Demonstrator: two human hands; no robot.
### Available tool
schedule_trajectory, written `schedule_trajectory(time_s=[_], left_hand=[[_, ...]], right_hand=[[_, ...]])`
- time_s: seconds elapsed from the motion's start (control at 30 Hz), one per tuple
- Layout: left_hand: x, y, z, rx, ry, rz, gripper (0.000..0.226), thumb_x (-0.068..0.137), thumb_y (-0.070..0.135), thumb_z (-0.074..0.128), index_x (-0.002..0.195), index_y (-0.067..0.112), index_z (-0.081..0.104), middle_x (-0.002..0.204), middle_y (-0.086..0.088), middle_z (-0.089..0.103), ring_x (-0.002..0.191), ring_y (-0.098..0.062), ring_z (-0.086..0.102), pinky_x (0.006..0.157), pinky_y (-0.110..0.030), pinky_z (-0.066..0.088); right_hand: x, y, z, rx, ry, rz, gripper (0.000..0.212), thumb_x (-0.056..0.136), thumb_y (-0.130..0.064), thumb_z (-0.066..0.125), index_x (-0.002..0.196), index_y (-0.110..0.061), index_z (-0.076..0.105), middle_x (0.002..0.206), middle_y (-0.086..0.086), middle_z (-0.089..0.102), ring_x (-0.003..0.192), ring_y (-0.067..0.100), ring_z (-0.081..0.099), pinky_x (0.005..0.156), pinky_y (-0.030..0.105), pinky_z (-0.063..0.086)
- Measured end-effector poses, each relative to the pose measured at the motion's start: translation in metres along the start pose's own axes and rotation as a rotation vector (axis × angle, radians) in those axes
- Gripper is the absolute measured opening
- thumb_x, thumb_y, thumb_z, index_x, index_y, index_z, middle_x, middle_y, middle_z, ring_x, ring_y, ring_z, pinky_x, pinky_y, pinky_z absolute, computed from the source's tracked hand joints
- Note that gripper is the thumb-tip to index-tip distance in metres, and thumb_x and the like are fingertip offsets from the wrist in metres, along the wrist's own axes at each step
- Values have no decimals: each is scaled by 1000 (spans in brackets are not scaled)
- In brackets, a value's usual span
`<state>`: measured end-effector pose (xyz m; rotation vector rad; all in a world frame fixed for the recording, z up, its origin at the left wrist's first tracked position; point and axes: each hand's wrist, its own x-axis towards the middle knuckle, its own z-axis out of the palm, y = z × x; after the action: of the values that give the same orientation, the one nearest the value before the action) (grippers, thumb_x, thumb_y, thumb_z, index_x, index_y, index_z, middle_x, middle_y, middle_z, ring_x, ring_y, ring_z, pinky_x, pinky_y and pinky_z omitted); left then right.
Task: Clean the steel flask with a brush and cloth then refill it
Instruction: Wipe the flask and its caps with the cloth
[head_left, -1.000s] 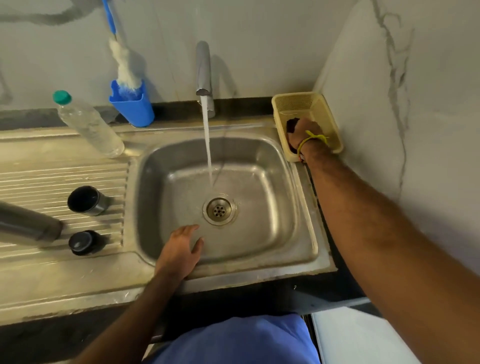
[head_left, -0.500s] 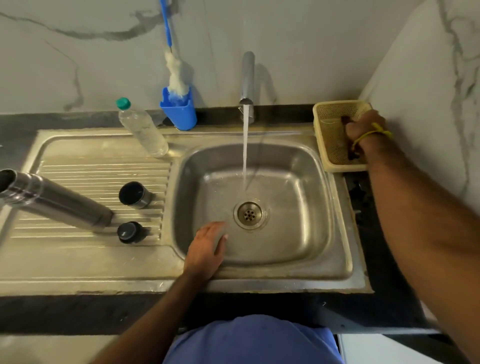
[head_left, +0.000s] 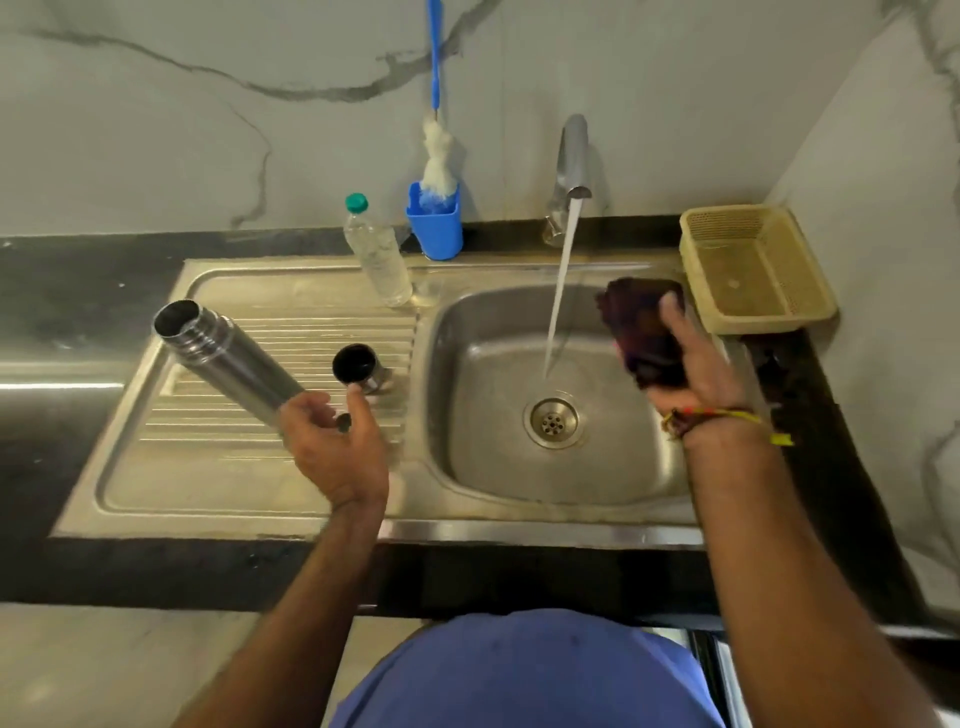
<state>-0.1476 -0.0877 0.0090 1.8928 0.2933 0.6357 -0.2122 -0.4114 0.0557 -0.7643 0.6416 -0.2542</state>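
The steel flask (head_left: 228, 358) lies uncapped on the ribbed drainboard (head_left: 208, 467), its open mouth pointing to the far left. My left hand (head_left: 335, 452) hovers palm-up at the flask's base, fingers loosely curled and holding nothing. Its steel cup lid (head_left: 359, 368) stands just beyond my thumb. A small black stopper (head_left: 343, 422) is mostly hidden behind my fingers. My right hand (head_left: 701, 369) grips a dark purple cloth (head_left: 641, 332) over the right side of the sink basin (head_left: 498, 467). A blue-handled bottle brush (head_left: 438, 156) stands in a blue holder (head_left: 435, 228) at the back.
The tap (head_left: 571, 156) runs a stream of water into the basin near the drain (head_left: 551, 422). A clear plastic bottle (head_left: 376, 257) with a green cap stands beside the brush holder. A beige plastic basket (head_left: 753, 267) sits at the back right against the marble wall.
My right hand has lifted the dark cloth out of the basket and brought it over the sink. My left hand left the basin's front rim and moved left to the flask's base.
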Motion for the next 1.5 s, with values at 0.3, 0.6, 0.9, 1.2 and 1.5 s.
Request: schedule_trajectory(time_s=[0.3, 0.6, 0.9, 1.2, 1.5], left_hand=[[23, -39, -53, 17, 32, -69, 31, 86, 25, 77, 92, 19, 47, 82, -6, 47, 75, -33, 51, 63, -11, 36], [32, -60, -60, 42, -4, -39, 45, 82, 23, 80, 110, 1, 52, 94, -7, 48, 88, -34, 52, 82, -41, 47], [90, -70, -48, -63, -261, -136, 118, 70, 28, 94, 158, 14, 17, 160, -8, 35, 146, -12, 33, 120, -26, 28], [90, -68, -46, -64, -193, -132, 102, 76, 25, 90, 156, 11, 27, 155, -10, 46, 144, -14, 41, 120, -30, 32], [112, -67, -39, 24, -210, -172, 84, 71, 31, 92, 140, 19, 46, 130, -2, 64, 117, -18, 63, 104, -44, 52]], right_hand=[[-35, 107, 33, -142, 18, 89, 20, 95, 0, 57, 111, -4, 68, 99, 17, 76, 82, 33, 75, 64, 42, 61], [-48, 136, 55, -306, 232, 45, 22, 91, -5, 67, 112, 1, 71, 82, 14, 70, 56, 27, 59, 41, 25, 45], [-55, 142, 73, -378, 167, -11, 20, 93, -30, 70, 100, -13, 74, 97, 16, 77, 92, 39, 73, 80, 54, 61], [-53, 138, 72, -589, 255, -64, 17, 95, -32, 68, 104, -18, 70, 90, 5, 72, 71, 21, 69, 57, 36, 57], [-42, 127, 69, -573, 221, -92, 9, 93, -30, 70, 91, -22, 69, 85, 1, 73, 66, 19, 71, 59, 44, 61]])
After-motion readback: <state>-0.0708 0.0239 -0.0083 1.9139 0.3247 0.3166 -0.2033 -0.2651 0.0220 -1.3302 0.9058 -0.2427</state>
